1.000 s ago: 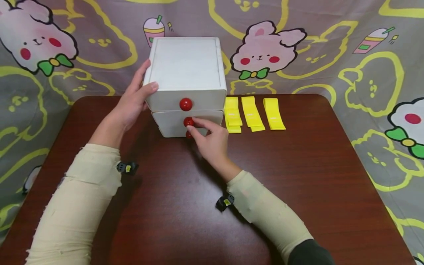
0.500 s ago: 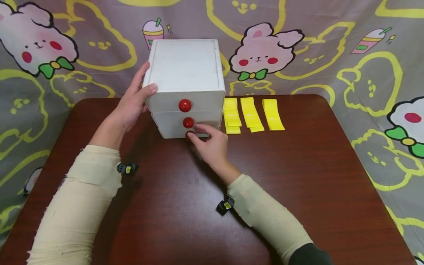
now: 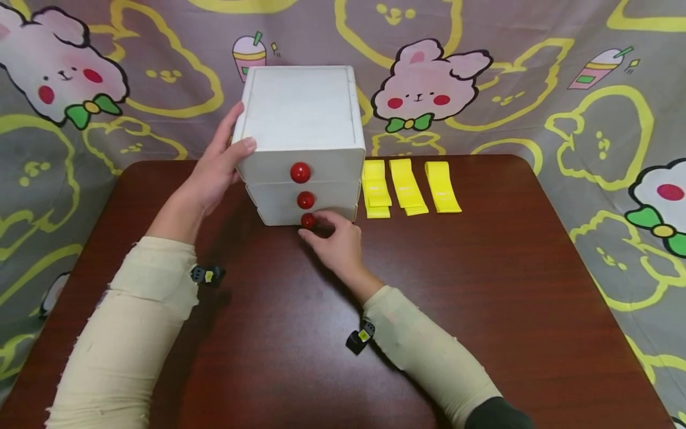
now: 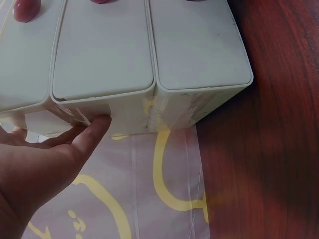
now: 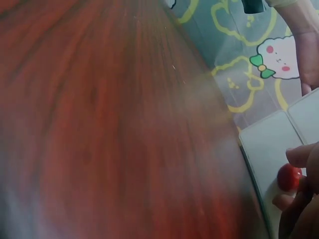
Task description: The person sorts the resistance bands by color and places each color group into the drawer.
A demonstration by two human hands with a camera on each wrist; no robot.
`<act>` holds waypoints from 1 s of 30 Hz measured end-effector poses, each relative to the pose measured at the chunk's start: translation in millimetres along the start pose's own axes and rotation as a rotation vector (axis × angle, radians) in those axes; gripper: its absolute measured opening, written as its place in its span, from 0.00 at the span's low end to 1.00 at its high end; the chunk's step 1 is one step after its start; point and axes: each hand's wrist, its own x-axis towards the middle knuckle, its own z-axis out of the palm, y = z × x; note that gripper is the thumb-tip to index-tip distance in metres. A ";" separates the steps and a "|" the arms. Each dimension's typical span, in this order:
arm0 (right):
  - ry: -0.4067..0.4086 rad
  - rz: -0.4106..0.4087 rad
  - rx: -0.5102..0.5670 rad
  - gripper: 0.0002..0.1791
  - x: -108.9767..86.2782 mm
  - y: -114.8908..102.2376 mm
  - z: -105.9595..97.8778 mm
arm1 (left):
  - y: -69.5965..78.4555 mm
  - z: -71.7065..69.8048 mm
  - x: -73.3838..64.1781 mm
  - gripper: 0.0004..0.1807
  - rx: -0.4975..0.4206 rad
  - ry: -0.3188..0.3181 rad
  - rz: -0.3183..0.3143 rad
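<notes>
A white cabinet of three stacked drawers stands at the back of the table, each drawer front bearing a red knob. My left hand rests against its left side, the thumb at the top front corner; in the left wrist view, fingers press the side wall. My right hand is at the bottom drawer, thumb and forefinger spread on either side of the lowest red knob. The right wrist view shows this red knob between the fingertips, with a small gap on one side. All three drawers look closed.
Several folded yellow strips lie in three groups on the table right of the cabinet. The dark wooden table reaches a patterned cloth behind and at both sides. Each forearm wears a small black camera.
My right hand has moved down from the middle knob to the lowest one, and its fingers have parted. The left hand stays on the cabinet's side. The cabinet has not moved.
</notes>
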 end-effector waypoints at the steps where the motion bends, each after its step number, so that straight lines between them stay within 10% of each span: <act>1: 0.014 -0.003 0.004 0.18 0.3 0.3 1.9 | 0.1 -0.2 -0.1 0.37 0.001 0.001 0.001; 30: 0.140 0.001 0.034 0.09 0.4 0.4 11.9 | -0.9 -0.4 -0.1 0.37 0.012 -0.001 0.001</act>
